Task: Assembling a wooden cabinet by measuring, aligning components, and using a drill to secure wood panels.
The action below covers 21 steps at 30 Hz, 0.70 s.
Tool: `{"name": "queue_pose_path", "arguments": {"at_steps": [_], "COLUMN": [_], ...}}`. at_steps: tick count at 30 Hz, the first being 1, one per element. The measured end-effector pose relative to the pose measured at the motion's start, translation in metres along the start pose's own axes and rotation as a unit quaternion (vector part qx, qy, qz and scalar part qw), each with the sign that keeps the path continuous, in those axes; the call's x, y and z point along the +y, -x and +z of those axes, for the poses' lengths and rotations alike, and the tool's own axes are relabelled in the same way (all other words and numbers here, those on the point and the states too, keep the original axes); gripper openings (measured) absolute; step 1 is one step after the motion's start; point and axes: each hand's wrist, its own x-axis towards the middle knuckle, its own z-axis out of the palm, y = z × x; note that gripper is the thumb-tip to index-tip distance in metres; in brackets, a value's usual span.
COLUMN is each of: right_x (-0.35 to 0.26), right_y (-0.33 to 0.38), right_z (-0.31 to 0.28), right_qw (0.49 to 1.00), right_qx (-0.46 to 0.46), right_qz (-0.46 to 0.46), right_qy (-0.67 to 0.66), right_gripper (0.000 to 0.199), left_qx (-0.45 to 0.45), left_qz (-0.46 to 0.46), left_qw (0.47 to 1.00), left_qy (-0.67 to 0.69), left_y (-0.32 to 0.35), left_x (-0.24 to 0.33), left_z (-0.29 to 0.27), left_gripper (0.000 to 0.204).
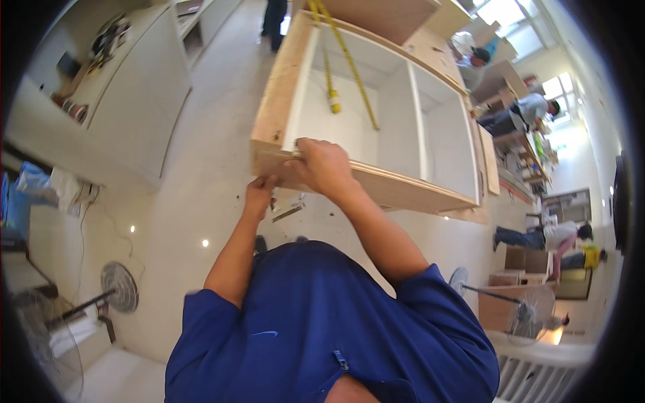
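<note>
In front of me a wooden cabinet carcass (403, 185) lies with its white-lined compartments facing up. At its near left corner, my right hand (322, 164) is closed over the edge, fingers curled onto the white inner rim. Just below and to the left, my left hand (258, 196) is closed with fingertips against the underside of the same corner. Anything small between those fingertips is hidden. Two long yellow strips (353, 67), like a measuring tape, reach across the larger compartment; one ends in a thicker yellow piece (334, 102).
Bits of hardware and a metal strip (289, 213) lie on the pale floor near my feet. A grey cabinet (141, 87) with tools on top stands left. Standing fans (119, 287) are on both sides. Several people work at right, one bending over a bench (531, 113).
</note>
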Motion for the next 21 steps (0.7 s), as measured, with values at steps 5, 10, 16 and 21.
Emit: {"name": "queue_pose_path", "arguments": {"at_steps": [5,10,16,21], "right_x": [-0.003,-0.010,-0.013,-0.015], "right_y": [0.000,0.000,-0.001,-0.002], "right_z": [0.004,0.005,0.006,0.004], "right_qw": [1.000,0.999,0.998,0.997], "right_qx": [-0.010,-0.010,0.010,-0.011], "right_qz": [0.007,-0.002,0.041,0.060], "right_qy": [0.023,0.036,0.037,0.044], "right_gripper": [0.037,0.041,0.043,0.047], "left_qx": [0.017,0.021,0.047,0.133], "left_qz": [-0.037,-0.038,0.009,0.064], "left_qw": [0.999,0.999,0.980,0.980], "left_qy": [-0.003,-0.032,0.194,0.129], "left_y": [0.018,0.018,0.023,0.021], "left_x": [0.020,0.005,-0.007,-0.013], "left_z": [-0.005,-0.024,-0.024,-0.013], "left_gripper": [0.040,0.033,0.028,0.022]}}
